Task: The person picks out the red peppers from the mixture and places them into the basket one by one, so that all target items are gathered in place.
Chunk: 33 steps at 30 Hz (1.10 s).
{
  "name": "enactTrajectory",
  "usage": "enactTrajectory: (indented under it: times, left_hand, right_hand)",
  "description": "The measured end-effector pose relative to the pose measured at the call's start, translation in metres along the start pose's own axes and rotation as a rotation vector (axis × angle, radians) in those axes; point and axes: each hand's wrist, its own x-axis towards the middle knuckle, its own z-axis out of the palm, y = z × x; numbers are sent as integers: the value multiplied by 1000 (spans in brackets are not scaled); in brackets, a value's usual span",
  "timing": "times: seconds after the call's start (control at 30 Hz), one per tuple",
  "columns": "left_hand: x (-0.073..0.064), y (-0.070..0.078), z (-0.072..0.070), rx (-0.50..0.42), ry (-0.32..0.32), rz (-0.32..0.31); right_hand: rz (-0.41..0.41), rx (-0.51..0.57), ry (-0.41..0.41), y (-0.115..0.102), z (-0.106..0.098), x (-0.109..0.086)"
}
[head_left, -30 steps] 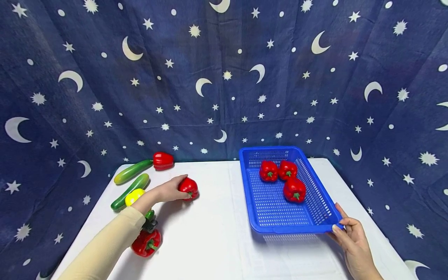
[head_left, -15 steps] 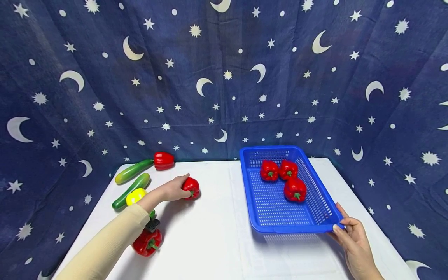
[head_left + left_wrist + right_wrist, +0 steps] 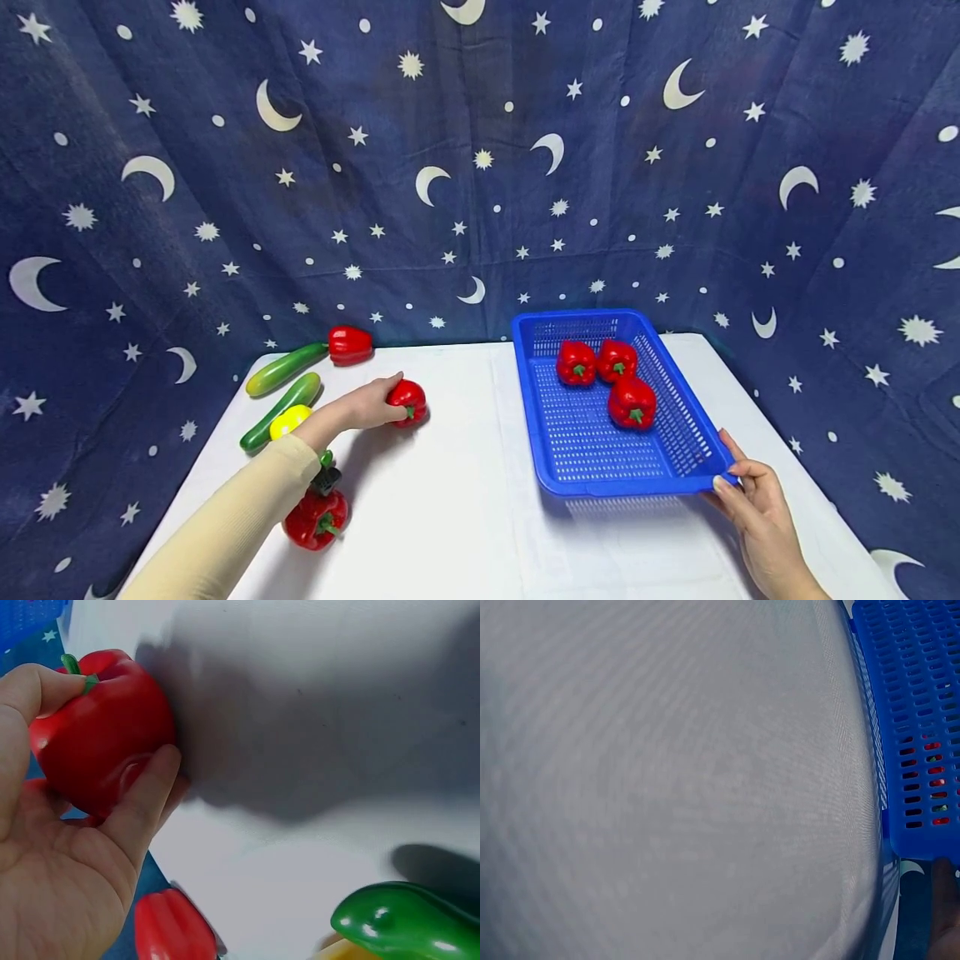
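My left hand grips a red bell pepper with a green stem on the left half of the table. In the left wrist view, the thumb lies by the stem and the fingers wrap the far side. My right hand holds the near right corner of a blue plastic basket, thumb on the rim and fingers beneath it. Inside the basket sit a red bell pepper, another red pepper and a third pepper. In the right wrist view, only a dark finger shows under the basket's slotted side.
Left on the white tabletop lie two green cucumber-like vegetables, a yellow rounded vegetable and a red pepper at the back. Under my left forearm are another red pepper and a dark object. A starry curtain hangs behind.
The red bell pepper and my left hand around it have shifted slightly to the right. My right hand stays on the basket's corner, and the peppers inside keep their places.
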Motion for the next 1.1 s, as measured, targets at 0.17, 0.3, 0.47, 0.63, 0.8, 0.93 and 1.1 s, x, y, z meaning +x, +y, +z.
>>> enactTrajectory:
  times: [0.17, 0.3, 0.47, 0.63, 0.8, 0.93, 1.1]
  left_hand:
    - [0, 0, -1, -20, -4, 6]
    - [2, -1, -1, -17, -5, 23]
    - [4, -4, -1, -24, -10, 24]
    - [2, -5, -1, -27, -5, 21]
    - [1, -3, -2, -28, -3, 19]
    - [1, -2, -3, -27, -9, 9]
    - [1, -3, -2, -17, -15, -3]
  right_hand:
    - [1, 4, 1, 0, -1, 0]
    - [-3, 5, -2, 0, -1, 0]
    - [-2, 1, -7, -1, -1, 1]
    - [-5, 6, -10, -2, 0, 1]
    - [-10, 6, -9, -2, 0, 1]
    - [-19, 18, -16, -1, 0, 2]
    - [-7, 3, -12, -1, 0, 2]
